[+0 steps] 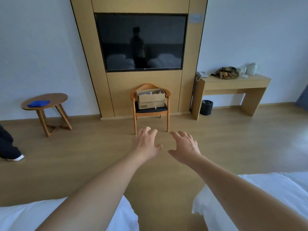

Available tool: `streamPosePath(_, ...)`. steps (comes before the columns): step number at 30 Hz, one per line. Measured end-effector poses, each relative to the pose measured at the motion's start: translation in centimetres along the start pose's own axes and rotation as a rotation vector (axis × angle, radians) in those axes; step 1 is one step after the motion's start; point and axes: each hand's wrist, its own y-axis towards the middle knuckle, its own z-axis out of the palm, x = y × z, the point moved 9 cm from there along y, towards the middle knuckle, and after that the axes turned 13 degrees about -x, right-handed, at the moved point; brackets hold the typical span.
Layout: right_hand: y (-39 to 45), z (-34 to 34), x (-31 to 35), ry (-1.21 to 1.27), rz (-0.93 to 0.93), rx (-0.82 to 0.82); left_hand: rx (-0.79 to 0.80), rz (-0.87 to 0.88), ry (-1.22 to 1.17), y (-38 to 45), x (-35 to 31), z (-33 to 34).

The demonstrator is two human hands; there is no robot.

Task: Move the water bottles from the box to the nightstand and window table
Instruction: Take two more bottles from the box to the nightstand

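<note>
A cardboard box (150,99) sits on a wooden chair (150,112) below the wall TV. Water bottles (150,93) show faintly inside its open top. My left hand (146,144) and my right hand (185,146) are stretched forward over the floor, well short of the chair. Both are empty with fingers spread apart. A small round wooden table (55,97) stands at the left wall with a blue item (38,103) on it.
White bed corners (275,185) lie at the bottom left and right, with a floor aisle between them. A desk (233,84) at the right holds a phone, a bag and a kettle; a black bin (206,107) stands beside it. A person's leg (8,147) is at the left edge.
</note>
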Motion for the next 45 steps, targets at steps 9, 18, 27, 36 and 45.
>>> streamPosePath(9, 17.3, 8.0, -2.1, 0.015, -0.002, -0.002, 0.01, -0.021, -0.036, 15.7, 4.9, 7.5)
streamPosePath(18, 36.5, 14.6, -3.2, 0.049, -0.02, 0.068, 0.004, -0.136, -0.067, 33.4, 11.3, 13.3)
streamPosePath(27, 51.2, 23.0, -4.0, 0.047, 0.013, 0.124, 0.064, -0.108, -0.047, 48.1, 17.0, 21.6)
streamPosePath(36, 70.5, 29.7, -2.0, 0.019, 0.07, 0.098, 0.098, 0.006, -0.007, 67.2, 24.5, 27.1)
streamPosePath(45, 85.1, 35.8, -1.7, 0.03, 0.127, 0.122, 0.14, 0.016, -0.05, 81.8, 30.0, 32.6)
